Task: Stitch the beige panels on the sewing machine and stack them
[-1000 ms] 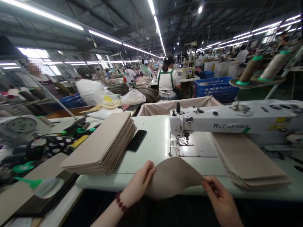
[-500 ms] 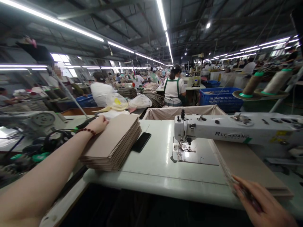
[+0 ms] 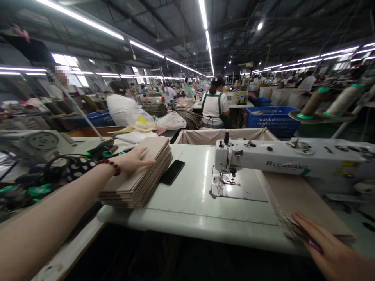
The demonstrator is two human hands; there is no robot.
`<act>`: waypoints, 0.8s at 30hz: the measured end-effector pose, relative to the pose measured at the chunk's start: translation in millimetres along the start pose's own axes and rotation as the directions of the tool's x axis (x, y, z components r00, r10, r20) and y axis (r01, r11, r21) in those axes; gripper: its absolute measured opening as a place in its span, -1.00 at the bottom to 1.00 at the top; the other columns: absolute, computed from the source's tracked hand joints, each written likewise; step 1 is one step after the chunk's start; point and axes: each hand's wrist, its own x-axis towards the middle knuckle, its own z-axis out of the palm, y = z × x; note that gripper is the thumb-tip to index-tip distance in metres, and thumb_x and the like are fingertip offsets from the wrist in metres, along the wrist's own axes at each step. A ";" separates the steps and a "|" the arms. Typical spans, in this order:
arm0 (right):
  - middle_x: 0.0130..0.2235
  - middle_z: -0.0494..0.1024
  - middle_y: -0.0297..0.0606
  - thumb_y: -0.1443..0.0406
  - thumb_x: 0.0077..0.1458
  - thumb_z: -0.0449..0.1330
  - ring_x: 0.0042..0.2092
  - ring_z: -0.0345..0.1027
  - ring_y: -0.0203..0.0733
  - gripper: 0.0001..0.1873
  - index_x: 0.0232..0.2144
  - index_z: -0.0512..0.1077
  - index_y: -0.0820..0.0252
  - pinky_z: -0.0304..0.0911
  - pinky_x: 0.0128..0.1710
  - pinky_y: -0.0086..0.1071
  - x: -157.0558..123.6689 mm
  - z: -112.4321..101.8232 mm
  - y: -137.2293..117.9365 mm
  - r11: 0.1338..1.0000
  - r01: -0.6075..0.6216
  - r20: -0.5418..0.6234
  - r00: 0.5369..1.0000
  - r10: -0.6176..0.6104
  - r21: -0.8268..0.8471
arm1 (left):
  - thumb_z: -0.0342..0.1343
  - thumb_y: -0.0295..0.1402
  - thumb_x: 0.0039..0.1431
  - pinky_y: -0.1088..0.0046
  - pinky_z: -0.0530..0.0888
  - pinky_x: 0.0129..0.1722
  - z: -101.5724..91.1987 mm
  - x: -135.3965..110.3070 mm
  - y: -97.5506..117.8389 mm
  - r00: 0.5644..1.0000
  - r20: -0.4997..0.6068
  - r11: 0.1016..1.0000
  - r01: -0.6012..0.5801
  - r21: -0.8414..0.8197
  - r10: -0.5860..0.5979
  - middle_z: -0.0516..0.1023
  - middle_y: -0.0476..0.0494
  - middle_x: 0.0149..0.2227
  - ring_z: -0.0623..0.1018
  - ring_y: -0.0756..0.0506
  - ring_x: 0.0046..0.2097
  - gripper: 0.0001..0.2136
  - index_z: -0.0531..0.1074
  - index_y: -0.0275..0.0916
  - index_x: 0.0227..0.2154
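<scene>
My left hand point(image 3: 133, 162) lies with fingers spread on the top sheet of a tall stack of beige panels point(image 3: 152, 144) at the left of the sewing table. A beaded bracelet point(image 3: 113, 166) circles that wrist. At the lower right my right hand point(image 3: 328, 246) rests by the near edge of a second stack of beige panels point(image 3: 304, 199). A slim dark tool point(image 3: 312, 242) is held under its fingers; the hand covers most of it, so its kind is unclear. This second stack lies partly beneath the arm of the white sewing machine point(image 3: 263, 156).
A black phone point(image 3: 172, 172) lies beside the left stack. Thread cones point(image 3: 313, 103) stand at the right. Behind the table are a cloth-lined bin point(image 3: 225, 136), a blue crate point(image 3: 272, 119) and a person in a green-strapped apron point(image 3: 215, 105). Another machine point(image 3: 43, 142) is at left.
My left hand has moved right and nearer across the top of the left stack, and its fingers have spread. My right hand stays by the right stack, fingers flatter over the tool.
</scene>
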 end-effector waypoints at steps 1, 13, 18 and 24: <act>0.09 0.44 -0.50 0.17 0.13 0.02 -0.23 0.51 -0.13 -0.50 0.14 0.30 -0.12 0.36 -0.45 -0.32 0.7 -3.4 2.1 0.998 0.027 0.042 0.999 -0.025 -0.057 | 0.19 0.20 -0.15 0.23 0.36 0.00 1.7 -1.7 3.5 0.999 0.049 1.000 -0.010 0.008 0.010 0.45 -0.40 0.03 0.46 -0.23 -0.01 -0.15 0.33 -0.57 -0.05; -0.60 0.47 -0.40 0.30 0.20 0.04 -0.60 0.36 -0.27 -0.76 -0.48 0.42 0.12 0.06 -0.69 -0.36 20.8 -7.7 -182.5 0.790 0.526 0.135 0.799 -0.586 0.316 | -0.08 -0.14 0.32 0.25 0.15 0.25 101.2 -112.7 218.1 0.743 0.056 0.700 -0.599 -0.389 0.667 0.10 -0.13 0.30 0.14 -0.12 0.30 -0.49 0.01 -0.07 0.28; -0.48 0.54 -0.45 0.19 0.11 0.17 -0.50 0.39 -0.30 -0.85 -0.43 0.43 0.10 0.09 -0.61 -0.47 4.1 58.0 -214.0 0.690 0.413 0.181 0.767 -0.615 0.595 | 0.09 -0.03 0.18 -0.15 -0.01 0.22 183.2 -158.5 250.7 0.654 0.090 0.652 -0.711 -0.263 0.751 0.07 -0.17 0.31 0.04 -0.31 0.32 -0.31 -0.04 -0.02 0.30; -0.05 0.51 -0.31 0.43 0.08 0.06 -0.09 0.41 -0.23 -0.64 -0.06 0.36 0.07 0.26 -0.16 -0.45 68.6 69.1 -155.4 0.839 -0.019 0.453 0.848 -0.274 0.543 | -0.06 -0.04 0.28 -0.01 -0.08 0.27 181.8 -171.7 189.9 0.777 0.106 0.782 -0.623 -0.013 0.621 -0.07 -0.11 0.35 -0.03 -0.27 0.34 -0.37 -0.13 -0.05 0.32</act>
